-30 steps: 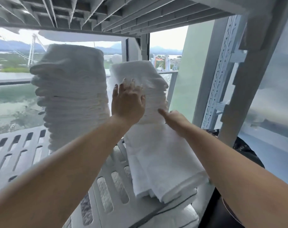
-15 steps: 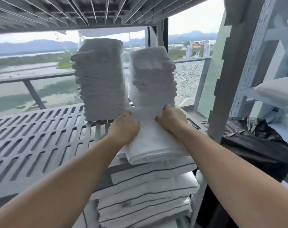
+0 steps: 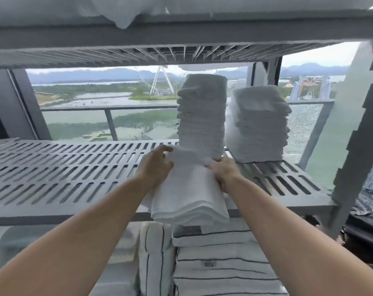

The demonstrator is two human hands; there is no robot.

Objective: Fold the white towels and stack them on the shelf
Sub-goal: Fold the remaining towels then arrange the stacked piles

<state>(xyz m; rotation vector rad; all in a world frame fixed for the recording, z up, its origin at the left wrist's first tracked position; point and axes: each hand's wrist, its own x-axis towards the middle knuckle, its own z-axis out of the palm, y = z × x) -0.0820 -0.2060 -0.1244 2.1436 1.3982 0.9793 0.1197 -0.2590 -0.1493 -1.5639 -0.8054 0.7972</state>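
Fingers (image 3: 166, 148) of left hand (image 3: 157, 169) curl over the left side of a folded white towel bundle (image 3: 189, 201); right hand (image 3: 225, 175) grips its right side, fingers curled in. Bundle lies across the front edge of the slotted grey shelf (image 3: 64, 167), near end overhanging, far end at the foot of the taller towel stack (image 3: 202, 116). Shorter stack (image 3: 260, 124) stands just beside it, toward the shelf's back right corner; striped towels (image 3: 213, 265) piled below the front edge.
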